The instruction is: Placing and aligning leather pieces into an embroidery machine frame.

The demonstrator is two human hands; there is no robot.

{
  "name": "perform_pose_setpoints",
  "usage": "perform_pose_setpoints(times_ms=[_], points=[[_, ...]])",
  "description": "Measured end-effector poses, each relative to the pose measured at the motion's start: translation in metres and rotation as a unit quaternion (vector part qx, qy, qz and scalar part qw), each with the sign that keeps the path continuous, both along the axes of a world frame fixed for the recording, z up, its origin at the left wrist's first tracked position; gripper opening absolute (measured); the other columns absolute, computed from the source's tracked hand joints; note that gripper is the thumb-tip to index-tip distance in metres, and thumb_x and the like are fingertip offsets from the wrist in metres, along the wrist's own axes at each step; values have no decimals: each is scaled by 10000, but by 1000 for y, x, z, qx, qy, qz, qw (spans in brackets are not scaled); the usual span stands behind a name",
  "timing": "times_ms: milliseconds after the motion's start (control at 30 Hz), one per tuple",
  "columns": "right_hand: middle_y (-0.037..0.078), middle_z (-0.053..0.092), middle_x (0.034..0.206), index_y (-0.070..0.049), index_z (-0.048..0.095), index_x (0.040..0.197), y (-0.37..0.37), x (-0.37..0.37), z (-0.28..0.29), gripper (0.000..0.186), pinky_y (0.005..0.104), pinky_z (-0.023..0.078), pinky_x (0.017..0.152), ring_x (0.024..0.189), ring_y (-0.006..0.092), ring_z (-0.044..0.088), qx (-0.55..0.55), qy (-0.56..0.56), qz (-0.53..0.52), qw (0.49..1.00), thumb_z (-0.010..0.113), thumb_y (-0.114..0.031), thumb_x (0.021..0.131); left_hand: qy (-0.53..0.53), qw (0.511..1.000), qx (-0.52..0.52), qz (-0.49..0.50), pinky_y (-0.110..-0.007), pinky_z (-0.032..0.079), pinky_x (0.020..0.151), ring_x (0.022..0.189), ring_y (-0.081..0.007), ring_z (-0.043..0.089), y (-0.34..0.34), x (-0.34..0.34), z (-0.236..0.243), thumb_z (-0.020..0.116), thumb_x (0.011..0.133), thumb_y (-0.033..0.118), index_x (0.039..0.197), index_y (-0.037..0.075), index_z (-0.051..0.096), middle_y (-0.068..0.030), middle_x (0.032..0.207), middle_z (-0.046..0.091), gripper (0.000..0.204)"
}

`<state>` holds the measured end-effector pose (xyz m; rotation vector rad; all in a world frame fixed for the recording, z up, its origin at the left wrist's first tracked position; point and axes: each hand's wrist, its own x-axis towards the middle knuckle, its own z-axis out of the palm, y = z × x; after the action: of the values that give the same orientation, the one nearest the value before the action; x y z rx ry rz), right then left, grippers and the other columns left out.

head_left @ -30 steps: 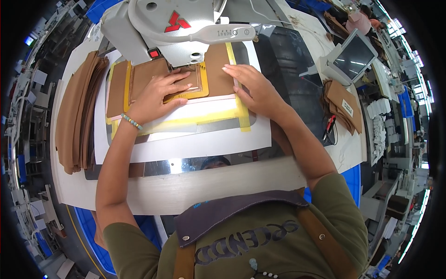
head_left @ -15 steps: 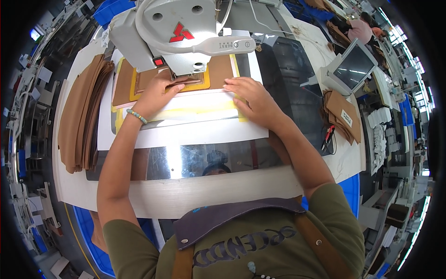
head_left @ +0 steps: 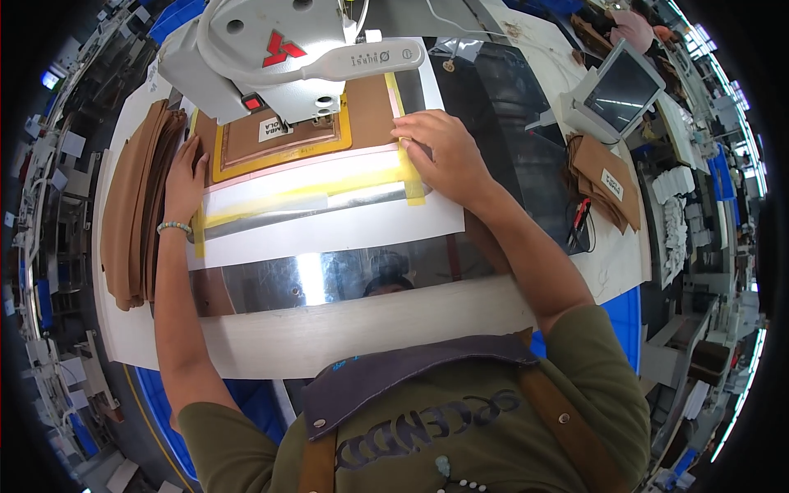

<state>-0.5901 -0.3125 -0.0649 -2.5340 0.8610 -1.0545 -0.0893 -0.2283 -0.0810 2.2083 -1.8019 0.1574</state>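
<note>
My left hand [head_left: 185, 177], a beaded bracelet at its wrist, rests with fingers apart on the left edge of a taped template beside the brown stack [head_left: 131, 205]. At the template's right edge, my right hand [head_left: 436, 152] lies over the yellow tape with slightly bent, separated fingers. Between them, a brown panel [head_left: 374, 107] carries a yellow frame [head_left: 279, 159] and a white label [head_left: 271, 129]; part of both sits near or under the white sewing machine head [head_left: 275, 70]. A white sheet [head_left: 345, 226] lies beneath the template, on a shiny metal plate [head_left: 345, 279].
A monitor [head_left: 620, 94] stands at the right above labelled brown pieces [head_left: 600, 177] and red-handled tools [head_left: 582, 215]. Blue bins [head_left: 620, 324] are below the table on both sides. A person in pink [head_left: 629, 29] is at the far upper right.
My left hand has left the middle of the yellow frame and moved to the template's left edge, uncovering the white label. My right hand remains at the right edge.
</note>
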Motion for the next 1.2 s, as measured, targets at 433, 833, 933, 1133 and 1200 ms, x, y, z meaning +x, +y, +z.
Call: perform_pose_setpoints(times_ms=[433, 833, 933, 1133, 1200], points=[[147, 573, 1575, -66, 662, 1414, 77, 84, 25, 434, 556, 336, 1254, 1511, 298, 479, -71, 176, 204, 960, 674, -113, 982, -29, 997, 24, -74, -429, 374, 1276, 1496, -332, 490, 6, 0, 16, 580, 1097, 241, 1510, 25, 620, -112, 1625, 553, 468], [165, 629, 1469, -9, 685, 1332, 69, 81, 13, 394, 436, 482, 1127, 1357, 269, 600, -66, 235, 209, 947, 705, -98, 950, -30, 991, -80, -105, -461, 513, 1082, 1281, -356, 619, -2, -82, 13, 605, 1074, 180, 1333, 59, 759, -128, 1358, 697, 324], [134, 670, 1301, -24, 704, 1247, 67, 62, 15, 321, 432, 511, 1016, 1207, 270, 644, -3, 197, 153, 969, 744, -142, 951, -43, 991, -95, -89, -479, 533, 935, 1117, -346, 662, -9, -112, 11, 638, 1052, 203, 1299, 72, 767, -152, 1177, 714, 308], [106, 653, 1146, -44, 707, 1180, 57, 32, 23, 271, 406, 524, 945, 1126, 292, 637, 57, 205, 108, 971, 767, -201, 966, 46, 990, -94, -98, -518, 546, 836, 968, -428, 700, -24, -150, 4, 632, 1050, 205, 1115, 5, 730, -208, 995, 737, 232], [110, 649, 1152, -49, 704, 1176, 51, 19, 23, 271, 404, 524, 938, 1133, 294, 630, 95, 190, 104, 972, 769, -205, 964, 54, 990, -94, -95, -543, 542, 798, 893, -464, 698, -27, -159, 5, 632, 1045, 196, 1065, -8, 715, -244, 930, 729, 221]])
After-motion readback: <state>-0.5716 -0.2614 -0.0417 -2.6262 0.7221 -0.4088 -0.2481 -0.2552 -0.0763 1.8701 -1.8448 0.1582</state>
